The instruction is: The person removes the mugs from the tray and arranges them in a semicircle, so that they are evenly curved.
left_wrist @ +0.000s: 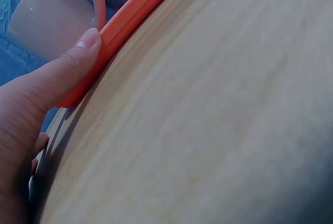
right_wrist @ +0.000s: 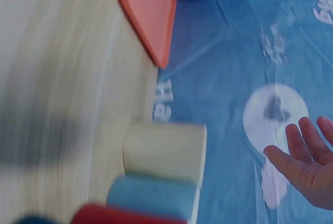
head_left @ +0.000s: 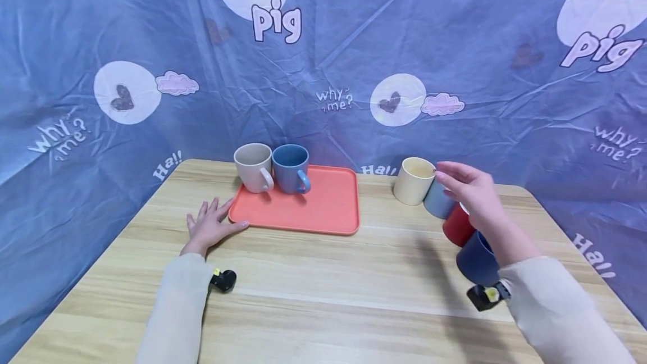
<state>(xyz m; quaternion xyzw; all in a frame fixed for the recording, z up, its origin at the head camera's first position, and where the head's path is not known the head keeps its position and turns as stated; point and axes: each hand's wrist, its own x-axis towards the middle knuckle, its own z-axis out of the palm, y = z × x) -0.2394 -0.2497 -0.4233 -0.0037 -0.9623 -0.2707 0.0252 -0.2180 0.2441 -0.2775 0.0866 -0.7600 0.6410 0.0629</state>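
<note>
The left hand [head_left: 208, 229], fingers spread, touches the tray [head_left: 328, 201]; on it, the grey mug [head_left: 249, 177] and blue mug [head_left: 285, 176] seem hard, breakable, best taken by their handles [head_left: 304, 182]. The right hand [head_left: 475, 195], empty, loosely parted, hangs near four cups [head_left: 407, 189] (probably slick). Wooden table [head_left: 328, 291], blue cloth [head_left: 343, 60] behind.

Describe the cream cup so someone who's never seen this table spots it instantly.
On the wood-grain table, find the flat, rectangular coral tray. Right of it, at the far end of a slanting row, stands the round cream cup. Its colour sets it apart from the round light-blue cup beside it, then the round red cup and round navy cup nearer the viewer.
</note>
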